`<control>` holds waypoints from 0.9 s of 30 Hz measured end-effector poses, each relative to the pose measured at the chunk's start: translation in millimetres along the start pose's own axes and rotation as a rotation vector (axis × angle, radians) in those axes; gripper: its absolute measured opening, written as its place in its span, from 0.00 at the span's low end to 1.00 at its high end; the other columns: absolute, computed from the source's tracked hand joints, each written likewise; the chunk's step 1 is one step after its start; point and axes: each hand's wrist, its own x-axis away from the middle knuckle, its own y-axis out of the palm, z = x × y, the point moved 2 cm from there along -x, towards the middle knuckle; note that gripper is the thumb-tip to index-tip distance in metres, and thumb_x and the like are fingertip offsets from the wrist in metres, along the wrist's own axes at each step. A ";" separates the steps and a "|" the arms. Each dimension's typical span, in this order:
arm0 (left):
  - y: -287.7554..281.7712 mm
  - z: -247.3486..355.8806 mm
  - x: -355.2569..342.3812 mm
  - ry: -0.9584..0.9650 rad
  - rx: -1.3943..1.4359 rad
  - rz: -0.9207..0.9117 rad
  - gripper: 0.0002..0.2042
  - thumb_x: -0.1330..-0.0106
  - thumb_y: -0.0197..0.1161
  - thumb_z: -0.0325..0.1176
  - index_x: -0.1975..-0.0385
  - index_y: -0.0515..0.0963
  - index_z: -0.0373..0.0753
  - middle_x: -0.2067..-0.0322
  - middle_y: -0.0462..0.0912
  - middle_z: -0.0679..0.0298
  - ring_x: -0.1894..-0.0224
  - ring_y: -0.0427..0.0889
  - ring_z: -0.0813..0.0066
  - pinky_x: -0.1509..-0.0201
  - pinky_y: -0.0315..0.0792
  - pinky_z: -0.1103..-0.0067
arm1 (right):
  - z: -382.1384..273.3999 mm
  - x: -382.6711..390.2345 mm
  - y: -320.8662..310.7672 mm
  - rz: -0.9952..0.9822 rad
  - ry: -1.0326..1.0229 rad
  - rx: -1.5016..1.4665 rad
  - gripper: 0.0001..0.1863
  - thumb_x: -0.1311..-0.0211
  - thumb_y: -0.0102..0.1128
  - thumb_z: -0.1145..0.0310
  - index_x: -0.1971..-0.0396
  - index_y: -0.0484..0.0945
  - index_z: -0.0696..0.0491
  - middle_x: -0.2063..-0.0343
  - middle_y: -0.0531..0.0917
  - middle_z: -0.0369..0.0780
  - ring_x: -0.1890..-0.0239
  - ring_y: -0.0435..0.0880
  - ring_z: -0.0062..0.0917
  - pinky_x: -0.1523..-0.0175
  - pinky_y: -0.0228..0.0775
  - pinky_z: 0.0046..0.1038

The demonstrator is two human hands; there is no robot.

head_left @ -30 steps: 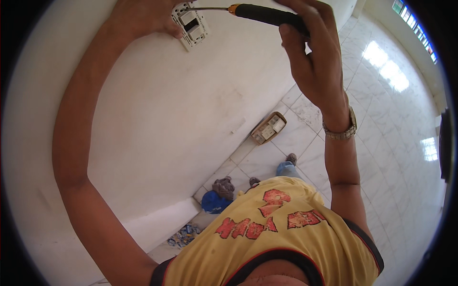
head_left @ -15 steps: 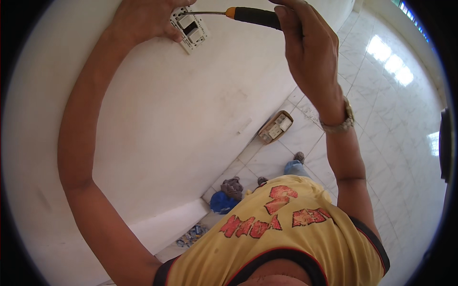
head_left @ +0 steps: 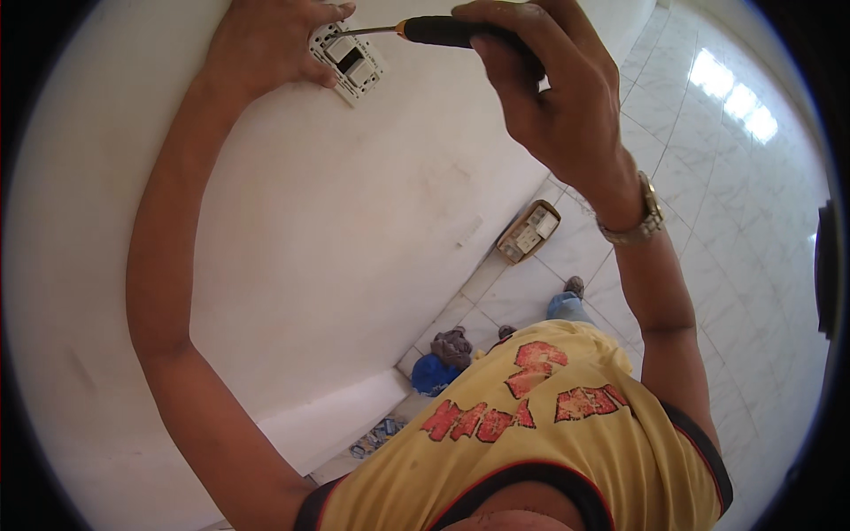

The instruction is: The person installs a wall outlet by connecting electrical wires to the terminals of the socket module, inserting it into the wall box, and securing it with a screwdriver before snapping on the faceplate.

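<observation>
Screwdriver (head_left: pixel 443 32) meets white plate (head_left: pixel 351 65) on wall (head_left: pixel 310 248)

The right hand (head_left: pixel 562 84) grasps the screwdriver's dark handle, its tip at the plate's upper end. The left hand (head_left: pixel 264 46) spreads along the left edge, thumb touching; whether it grips cannot be told. The plate sits well above the wall's floor-side edge, near which a box (head_left: pixel 507 251) rests.

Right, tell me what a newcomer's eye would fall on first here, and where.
Likely the black-handled screwdriver at the top, held in the right hand, its shaft reaching to a white switch frame at the wall, with the left hand at the frame's left end. Next, the yellow shirt with red lettering, filling the lower middle. Then the bright reflections on the tiled floor, upper right.
</observation>
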 end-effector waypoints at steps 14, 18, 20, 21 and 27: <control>6.6 1.5 -2.7 -0.005 0.007 0.006 0.35 0.58 0.82 0.56 0.46 0.85 0.53 0.44 0.77 0.67 0.36 0.69 0.68 0.23 0.53 0.64 | -2.5 5.8 9.7 -0.017 0.068 -0.062 0.11 0.27 0.55 0.75 0.50 0.78 0.62 0.67 0.82 0.47 0.64 0.79 0.31 0.67 0.74 0.29; 5.6 1.8 -3.4 0.006 0.028 0.042 0.34 0.58 0.82 0.56 0.47 0.86 0.54 0.44 0.77 0.67 0.36 0.69 0.68 0.24 0.54 0.64 | 11.2 4.8 -2.8 -0.237 -0.184 -0.059 0.15 0.27 0.56 0.73 0.45 0.75 0.62 0.63 0.81 0.50 0.64 0.83 0.30 0.66 0.75 0.31; 4.0 1.4 -2.4 -0.013 0.056 0.015 0.33 0.57 0.82 0.56 0.47 0.86 0.54 0.44 0.77 0.67 0.36 0.69 0.68 0.24 0.54 0.64 | 12.9 1.6 -8.0 -0.284 -0.008 -0.083 0.17 0.27 0.56 0.74 0.43 0.74 0.62 0.62 0.80 0.50 0.61 0.83 0.30 0.66 0.75 0.31; 4.1 2.8 -0.4 0.010 0.045 0.047 0.33 0.57 0.82 0.56 0.47 0.86 0.54 0.44 0.77 0.67 0.36 0.70 0.69 0.24 0.54 0.64 | 11.8 2.4 -12.2 -0.299 0.051 -0.090 0.17 0.27 0.56 0.74 0.42 0.73 0.63 0.62 0.80 0.50 0.60 0.84 0.30 0.66 0.76 0.31; -1.4 7.7 -1.0 -0.021 0.000 0.027 0.34 0.58 0.82 0.56 0.47 0.86 0.54 0.44 0.77 0.67 0.36 0.69 0.69 0.23 0.53 0.64 | 18.9 3.6 -8.7 -0.250 -0.113 0.005 0.13 0.27 0.56 0.73 0.47 0.75 0.62 0.60 0.77 0.47 0.65 0.82 0.27 0.66 0.75 0.30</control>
